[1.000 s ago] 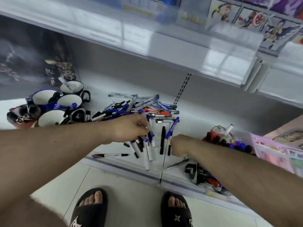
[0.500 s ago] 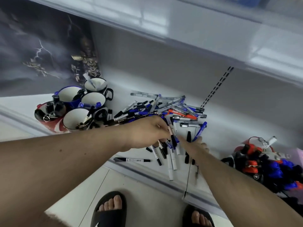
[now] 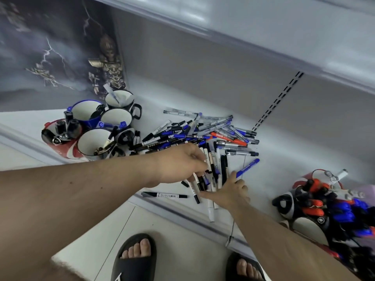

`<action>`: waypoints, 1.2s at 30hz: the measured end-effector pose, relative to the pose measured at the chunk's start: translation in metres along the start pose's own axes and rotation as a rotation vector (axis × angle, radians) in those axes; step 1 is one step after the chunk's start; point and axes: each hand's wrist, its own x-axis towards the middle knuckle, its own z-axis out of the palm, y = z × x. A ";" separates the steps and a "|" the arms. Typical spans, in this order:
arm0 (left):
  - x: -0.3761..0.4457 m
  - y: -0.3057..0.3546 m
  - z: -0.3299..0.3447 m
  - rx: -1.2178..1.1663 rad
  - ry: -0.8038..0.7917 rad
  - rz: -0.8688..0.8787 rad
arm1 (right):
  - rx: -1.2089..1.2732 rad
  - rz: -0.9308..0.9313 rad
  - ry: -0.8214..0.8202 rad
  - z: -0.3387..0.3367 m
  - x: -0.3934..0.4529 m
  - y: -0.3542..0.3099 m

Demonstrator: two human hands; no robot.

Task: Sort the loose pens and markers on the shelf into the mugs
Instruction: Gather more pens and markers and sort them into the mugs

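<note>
Change: a second ago the right hand [image 3: 231,192] was a curled fist beside the pens; now it lies spread, its fingers [image 3: 233,179] wide and flat against the white markers [image 3: 212,179].
Left hand [image 3: 182,163]: its fingers stay curled over the same bunch, pinching several markers.
Meaning: I judge both hands are gathering one bundle; nothing from it has gone into a mug yet.
Loose pile [image 3: 203,132]: on the shelf [image 3: 284,159], just beyond the fingers.
Mugs [image 3: 115,120]: well left of the left fingers, a few pens already inside.
Stray marker [image 3: 164,195]: alone, just below the left fingers, near the shelf edge.
In the way: the tangled pile lies between the fingers and the mugs.
Other mugs [image 3: 316,199]: right of the right fingers, full of capped markers.
</note>
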 end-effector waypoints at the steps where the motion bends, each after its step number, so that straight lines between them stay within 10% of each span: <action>1: 0.000 0.000 0.000 -0.001 0.001 0.000 | 0.015 -0.029 -0.011 0.004 0.001 0.004; 20: 0.007 0.001 0.010 0.074 -0.031 0.003 | 0.185 -0.065 0.013 0.007 0.012 -0.003; 36: 0.016 0.002 0.007 0.117 -0.052 -0.010 | 0.616 0.077 -0.323 -0.091 -0.010 0.005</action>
